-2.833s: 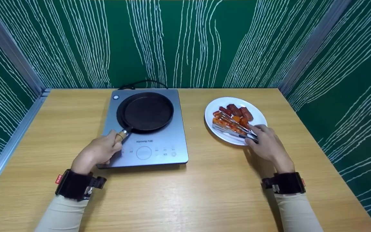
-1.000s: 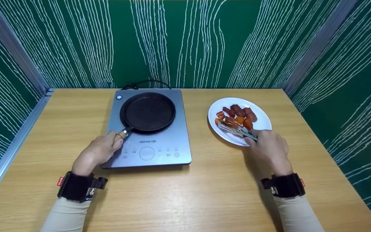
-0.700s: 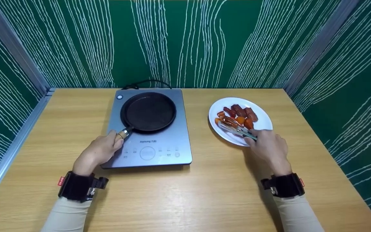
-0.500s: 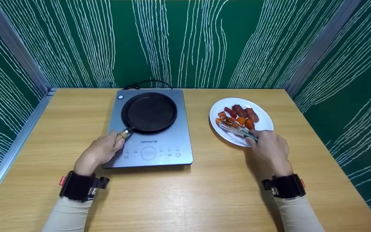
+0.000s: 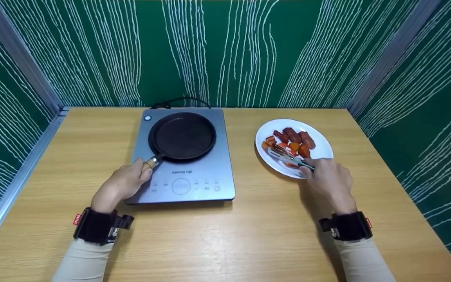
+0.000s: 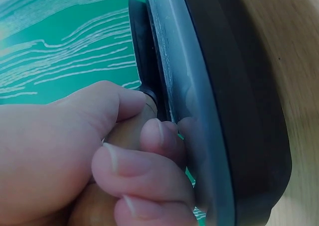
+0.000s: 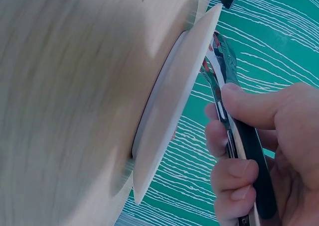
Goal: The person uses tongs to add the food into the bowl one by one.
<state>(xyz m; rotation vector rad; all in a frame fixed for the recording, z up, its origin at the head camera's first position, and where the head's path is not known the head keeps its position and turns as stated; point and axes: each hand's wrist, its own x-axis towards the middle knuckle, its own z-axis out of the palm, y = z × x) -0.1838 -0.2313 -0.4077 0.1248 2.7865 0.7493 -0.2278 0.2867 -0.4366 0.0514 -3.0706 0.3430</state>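
Observation:
My left hand [image 5: 123, 183] grips the wooden handle [image 5: 151, 162] of a black frying pan [image 5: 184, 136], which sits on a silver induction cooktop [image 5: 225, 172]. The left wrist view shows the fingers and thumb wrapped round that handle [image 6: 130, 129]. In my right hand [image 5: 329, 178] is a pair of metal tongs [image 5: 288, 157] with dark grips, squeezed between thumb and fingers [image 7: 237, 173]. The tips of the tongs are low over the near left part of a white plate [image 5: 319, 147], among orange and red food pieces [image 5: 284, 149]. Browned meat chunks [image 5: 292, 135] lie farther back on it.
A black cable [image 5: 186, 98] runs behind the cooktop. The wooden table [image 5: 217, 243] ends at a green wall [image 5: 245, 51] with white lines, and side panels stand left and right. Between cooktop and plate lies a strip of bare wood.
The tongs' arms stood wide apart at first and have come together over the food, the right hand turning knuckles up. My left hand has stayed on the handle; the view shifted slightly.

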